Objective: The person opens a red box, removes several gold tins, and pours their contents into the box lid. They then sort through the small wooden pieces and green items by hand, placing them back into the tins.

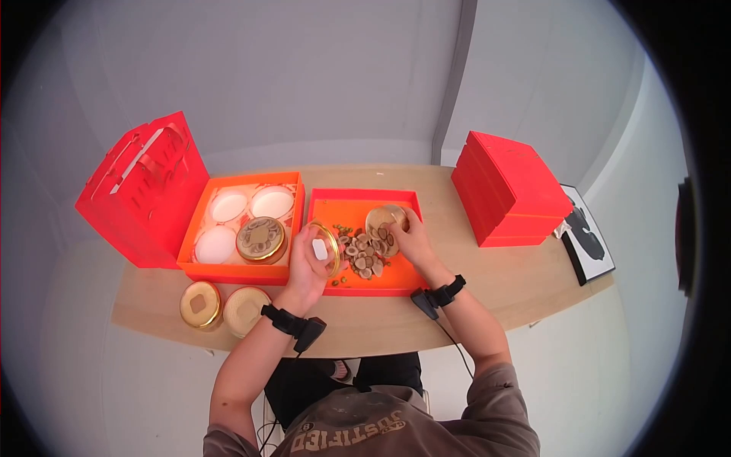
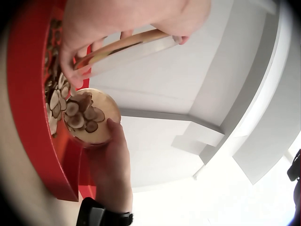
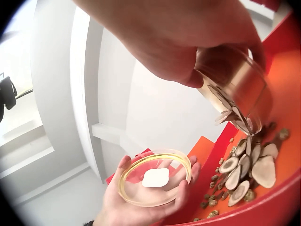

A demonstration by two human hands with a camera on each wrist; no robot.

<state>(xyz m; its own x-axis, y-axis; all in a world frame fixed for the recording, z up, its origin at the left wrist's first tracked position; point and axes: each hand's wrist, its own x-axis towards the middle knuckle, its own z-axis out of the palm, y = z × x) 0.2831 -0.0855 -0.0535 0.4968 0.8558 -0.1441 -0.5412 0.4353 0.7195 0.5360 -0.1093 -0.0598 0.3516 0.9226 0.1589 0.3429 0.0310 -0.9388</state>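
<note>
Clear plastic shows in both my hands: my right fingers [image 1: 415,242] curl round a jar [image 1: 378,218], tipped over the red tray [image 1: 365,292] with brown-edged slices at its mouth. My left fingers [image 1: 304,266] grip a gold-rimmed lid [image 3: 155,204] near the tray's left side. More slices [image 1: 364,259] and small greenish pieces [image 3: 213,203] lie heaped inside the tray; an open box [image 1: 228,273] sits left of it.

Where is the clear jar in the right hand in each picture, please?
Head: jar just right of centre, in the right hand.
Left wrist: jar at left, mid-height.
Right wrist: jar at upper right.
Shared landmark: heaped slices beside the jar.
</note>
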